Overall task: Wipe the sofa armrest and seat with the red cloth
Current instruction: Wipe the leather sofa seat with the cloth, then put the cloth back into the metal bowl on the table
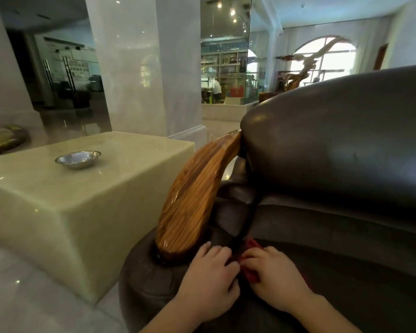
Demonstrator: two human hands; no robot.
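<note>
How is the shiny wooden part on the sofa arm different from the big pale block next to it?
The wooden armrest is brown with long stripes; the marble block is pale cream and plain. The armrest is curved and slopes up to the sofa back; the block is boxy with a flat top. The block carries a metal bowl; the armrest carries nothing. Both are glossy.

Left hand (210, 280) flat, fingers curled; right hand (273, 277) pinching.
</note>
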